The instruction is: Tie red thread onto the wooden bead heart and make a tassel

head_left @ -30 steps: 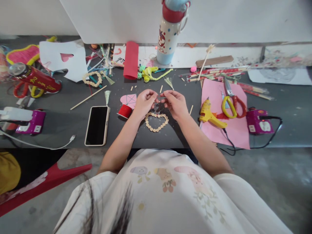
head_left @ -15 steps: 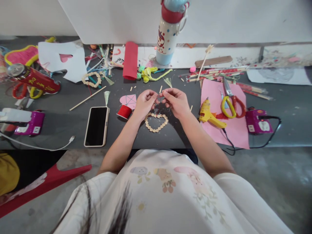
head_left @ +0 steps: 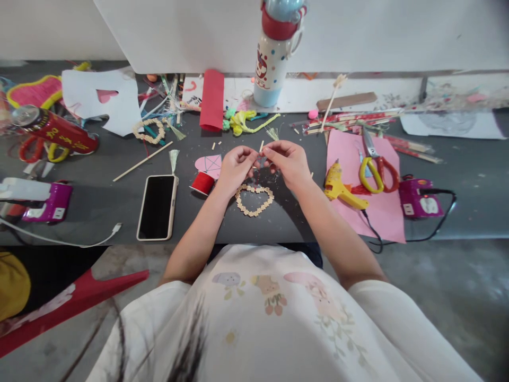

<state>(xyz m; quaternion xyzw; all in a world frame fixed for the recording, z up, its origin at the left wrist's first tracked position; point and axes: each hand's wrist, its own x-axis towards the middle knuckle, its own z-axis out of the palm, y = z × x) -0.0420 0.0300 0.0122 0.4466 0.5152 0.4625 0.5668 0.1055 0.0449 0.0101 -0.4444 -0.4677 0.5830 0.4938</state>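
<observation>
Dark grey table (head_left: 286,228) against a white panel (head_left: 377,37), with a tall bottle (head_left: 271,66) and craft scraps along the far edge. Midway along the near edge, flat on the surface, a heart-shaped ring (head_left: 253,213) of small pale pieces, with a spot of red at its dip. Just past the ring, on the side toward the far edge, left hand (head_left: 236,168) and right hand (head_left: 289,160) above the surface, fingertips almost together. On each, thumb and forefinger in a narrow pinch, apparently on a fine red thread (head_left: 260,154). Too small to tell whether looped or knotted, or whether joined to the ring.

Beside the left wrist, toward the table's left end, a red spool (head_left: 202,183) next to a pink paper shape (head_left: 209,166). Nearer the right end, on a pink sheet (head_left: 382,223), a yellow glue gun (head_left: 338,183) and scissors (head_left: 384,175).

For good control, probably best to work with short thread between the pinches. Draw evenly with both hands; ease rather than tug at any catch. Steady the wrists low over the surface, with the left forearm clear of ring and spool, both likely easy to nudge.
</observation>
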